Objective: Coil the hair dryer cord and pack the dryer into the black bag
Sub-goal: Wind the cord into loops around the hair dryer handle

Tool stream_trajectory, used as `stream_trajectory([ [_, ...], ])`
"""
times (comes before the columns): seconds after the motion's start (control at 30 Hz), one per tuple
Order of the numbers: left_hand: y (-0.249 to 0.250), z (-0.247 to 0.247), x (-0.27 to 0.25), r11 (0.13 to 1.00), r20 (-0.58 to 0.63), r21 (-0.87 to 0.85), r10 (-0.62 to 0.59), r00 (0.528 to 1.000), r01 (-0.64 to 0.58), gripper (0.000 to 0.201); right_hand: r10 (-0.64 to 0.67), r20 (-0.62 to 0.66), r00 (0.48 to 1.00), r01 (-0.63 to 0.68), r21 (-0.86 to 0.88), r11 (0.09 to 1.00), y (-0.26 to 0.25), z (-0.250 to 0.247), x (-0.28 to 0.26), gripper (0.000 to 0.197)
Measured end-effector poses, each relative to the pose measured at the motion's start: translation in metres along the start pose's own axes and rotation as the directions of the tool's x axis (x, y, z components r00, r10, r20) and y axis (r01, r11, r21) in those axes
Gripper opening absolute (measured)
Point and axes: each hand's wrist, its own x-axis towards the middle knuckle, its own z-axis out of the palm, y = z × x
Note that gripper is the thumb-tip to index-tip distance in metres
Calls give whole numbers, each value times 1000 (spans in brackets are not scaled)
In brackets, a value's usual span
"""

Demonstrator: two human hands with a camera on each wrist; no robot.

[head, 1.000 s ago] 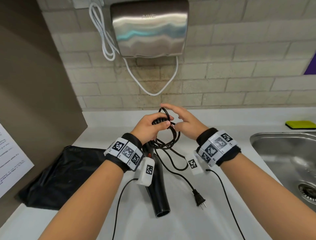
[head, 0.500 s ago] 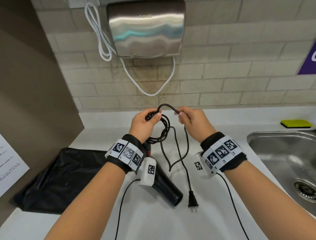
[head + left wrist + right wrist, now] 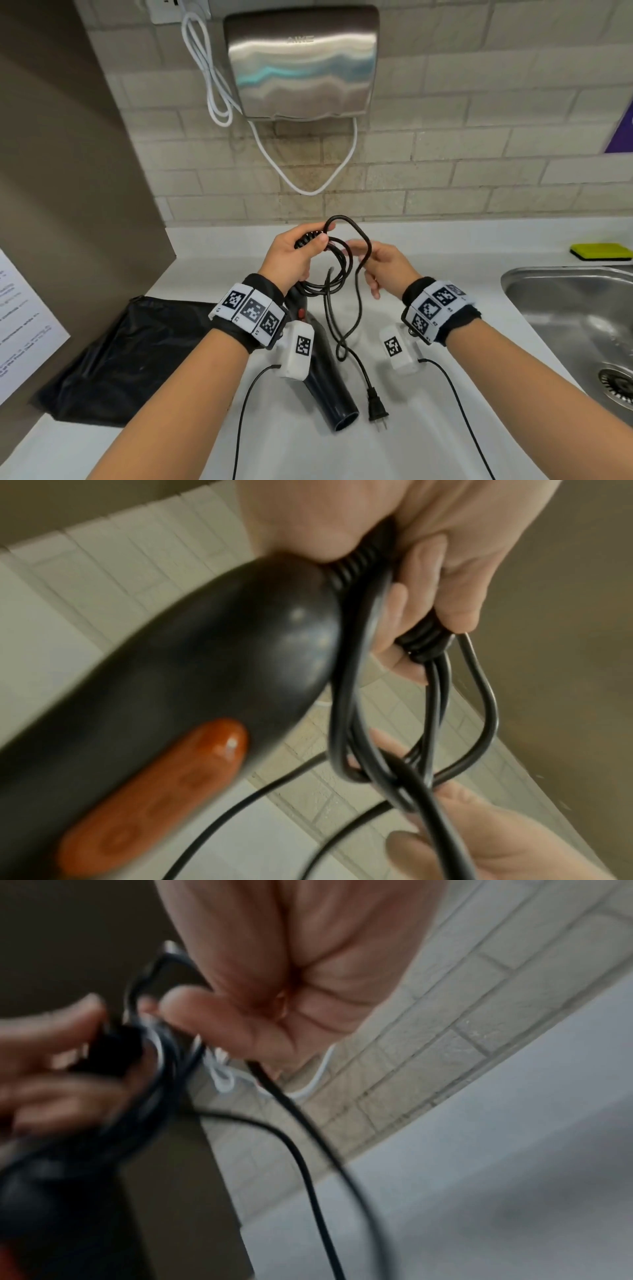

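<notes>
A black hair dryer (image 3: 329, 383) with an orange switch (image 3: 154, 799) hangs nozzle-down over the counter. My left hand (image 3: 291, 257) grips the ribbed end of its handle together with several loops of the black cord (image 3: 337, 274). My right hand (image 3: 380, 265) pinches the cord just right of the loops, holding a fresh loop that arches above both hands. The rest of the cord drops to the plug (image 3: 376, 407), which lies on the counter beside the nozzle. The black bag (image 3: 137, 356) lies flat at the left.
A steel sink (image 3: 575, 322) is set into the white counter (image 3: 428, 438) at the right, with a yellow sponge (image 3: 601, 251) behind it. A metal hand dryer (image 3: 301, 65) with a white cable hangs on the tiled wall. A brown panel bounds the left side.
My right hand drew a length of cord out to the right, then brought it back toward the left hand as a new loop. The plug slid nearer the nozzle.
</notes>
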Motion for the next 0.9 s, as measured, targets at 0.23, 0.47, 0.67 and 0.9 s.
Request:
stream_trajectory([
  [0.23, 4, 12, -3, 1000, 80, 11, 0, 997, -1, 17, 66, 300, 952, 46, -352, 935, 15, 18, 5, 39],
  [0.47, 1, -8, -4, 999, 21, -46, -11, 1000, 12, 19, 68, -341, 938, -198, -363, 910, 52, -31, 23, 22],
  [0.67, 0, -11, -5, 998, -3, -68, -13, 1000, 12, 19, 249, -607, 755, -481, -256, 838, 74, -60, 29, 28],
  [0.9, 0, -20, -6, 996, -41, -88, -16, 999, 13, 21, 485, -547, 682, -699, -293, 653, 83, -95, 14, 25],
])
